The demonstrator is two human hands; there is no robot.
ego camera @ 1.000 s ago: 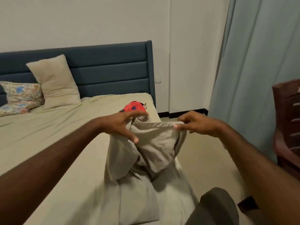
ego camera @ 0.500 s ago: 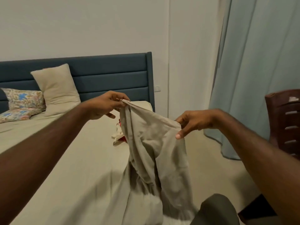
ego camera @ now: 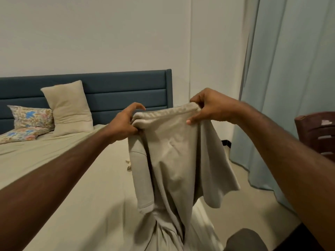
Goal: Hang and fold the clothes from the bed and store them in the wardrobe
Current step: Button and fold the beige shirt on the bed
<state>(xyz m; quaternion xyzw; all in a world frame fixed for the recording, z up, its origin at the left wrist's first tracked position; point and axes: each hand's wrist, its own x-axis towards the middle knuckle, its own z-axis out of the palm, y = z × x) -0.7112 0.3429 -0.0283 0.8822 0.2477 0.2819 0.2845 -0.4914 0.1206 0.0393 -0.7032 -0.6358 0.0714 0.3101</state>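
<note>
Floral pillow: far left on the bed, lying flat against the headboard, patterned in blue, pink and tan.
Plain pillow: cream, propped upright against the headboard, its lower corner overlapping the floral pillow.
Headboard: blue, padded in horizontal bands, against the white wall.
Bed: covered in a pale beige sheet, lightly creased, running from the pillows down to the near edge.
Left hand: raised over the bed's right side, thumb and curled fingers pinching the left end of the garment's top edge; index finger lifted free above the cloth.
Garment: beige, held up in the air between both hands over the bed's right edge. Top edge stretched almost level from hand to hand. Body hangs in long folds; a hemmed flap droops on the left, a loose flap swings out on the right, and the lower part trails down onto the sheet.
Small scrap: pale bit of cloth on the sheet just left of the garment; too hidden to identify.
Right hand: slightly higher than the left, fingers curled over the right end of the top edge, thumb pressed against the front of the cloth.
Curtain: light blue, hanging to the floor at right.
Chair: dark wood, at the far right edge, partly cut off.
</note>
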